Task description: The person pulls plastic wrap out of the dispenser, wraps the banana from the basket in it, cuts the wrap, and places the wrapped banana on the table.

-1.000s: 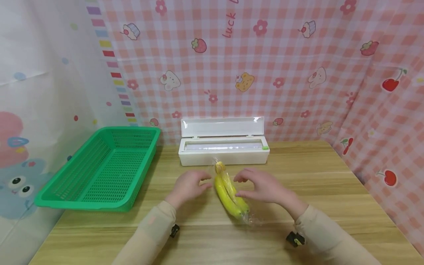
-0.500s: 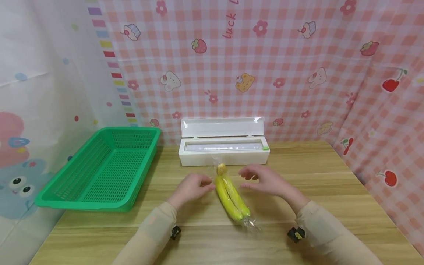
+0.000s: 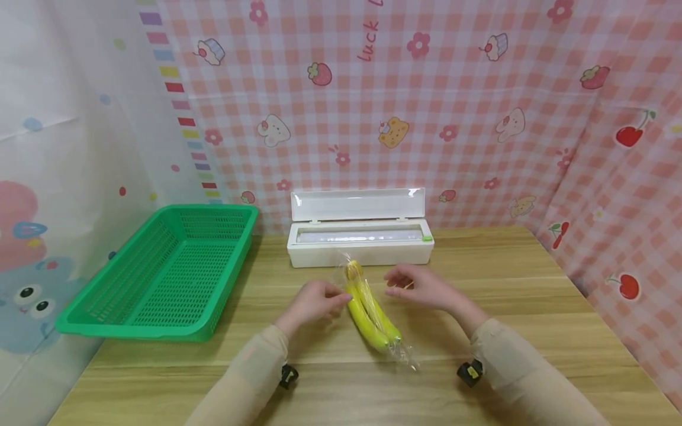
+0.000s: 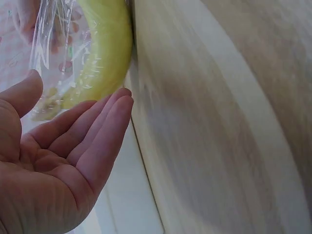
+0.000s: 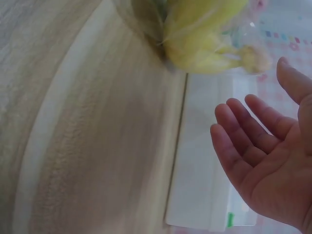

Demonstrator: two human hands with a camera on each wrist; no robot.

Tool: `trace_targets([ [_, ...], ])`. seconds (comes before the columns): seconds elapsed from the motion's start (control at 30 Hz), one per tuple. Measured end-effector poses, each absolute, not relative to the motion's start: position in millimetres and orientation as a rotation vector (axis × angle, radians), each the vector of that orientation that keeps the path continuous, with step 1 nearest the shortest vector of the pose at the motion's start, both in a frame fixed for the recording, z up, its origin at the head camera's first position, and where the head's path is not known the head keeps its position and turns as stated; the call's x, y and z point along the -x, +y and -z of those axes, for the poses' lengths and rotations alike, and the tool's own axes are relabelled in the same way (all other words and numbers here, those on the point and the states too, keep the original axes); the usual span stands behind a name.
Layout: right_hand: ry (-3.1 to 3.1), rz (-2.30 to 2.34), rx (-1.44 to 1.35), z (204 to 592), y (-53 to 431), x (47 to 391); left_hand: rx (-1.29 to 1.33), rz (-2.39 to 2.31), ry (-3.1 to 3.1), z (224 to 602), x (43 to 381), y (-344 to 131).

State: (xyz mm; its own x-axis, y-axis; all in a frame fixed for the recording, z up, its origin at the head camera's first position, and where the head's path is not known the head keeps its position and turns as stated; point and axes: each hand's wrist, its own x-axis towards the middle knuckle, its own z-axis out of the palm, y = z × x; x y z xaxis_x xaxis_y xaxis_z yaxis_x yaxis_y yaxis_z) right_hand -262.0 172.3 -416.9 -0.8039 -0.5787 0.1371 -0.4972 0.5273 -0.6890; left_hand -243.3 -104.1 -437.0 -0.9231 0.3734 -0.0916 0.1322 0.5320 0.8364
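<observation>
Two yellow bananas (image 3: 367,319), joined at the stem, lie on the wooden table wrapped in clear plastic film (image 3: 403,355). The film's loose ends stick out past the stem and the tips. My left hand (image 3: 315,305) is at the bananas' left side, its thumb and fingertips right at the film; the left wrist view shows the fingers (image 4: 105,131) relaxed, palm turned toward the fruit. On the other side my right hand (image 3: 426,288) hovers a short way from the bananas, holding nothing. Its fingers (image 5: 239,141) are loosely spread in the right wrist view.
Behind the bananas stands a white cling film box (image 3: 359,254), its lid (image 3: 358,205) raised and a film roll inside. A green plastic basket (image 3: 133,332) sits at the left. Patterned cloth (image 3: 453,89) hangs around the back and sides of the table (image 3: 522,296).
Both hands have drawn back from the film slightly, the right one more. Over the last half second the left hand has come in closer to the bananas, which have shifted a little.
</observation>
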Motion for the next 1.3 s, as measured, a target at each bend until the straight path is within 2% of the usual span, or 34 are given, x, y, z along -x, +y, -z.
trace_targets([
  [0.43,2.54,1.145,0.792,434,163,279,-0.221,-1.413,2.413,443,250,-93],
  [0.8,2.18,1.376,0.71,449,156,290,-0.19,-1.518,2.326,447,260,-86],
  [1.3,2.188,1.336,0.681,449,143,287,-0.187,-1.642,2.282,452,263,-76],
])
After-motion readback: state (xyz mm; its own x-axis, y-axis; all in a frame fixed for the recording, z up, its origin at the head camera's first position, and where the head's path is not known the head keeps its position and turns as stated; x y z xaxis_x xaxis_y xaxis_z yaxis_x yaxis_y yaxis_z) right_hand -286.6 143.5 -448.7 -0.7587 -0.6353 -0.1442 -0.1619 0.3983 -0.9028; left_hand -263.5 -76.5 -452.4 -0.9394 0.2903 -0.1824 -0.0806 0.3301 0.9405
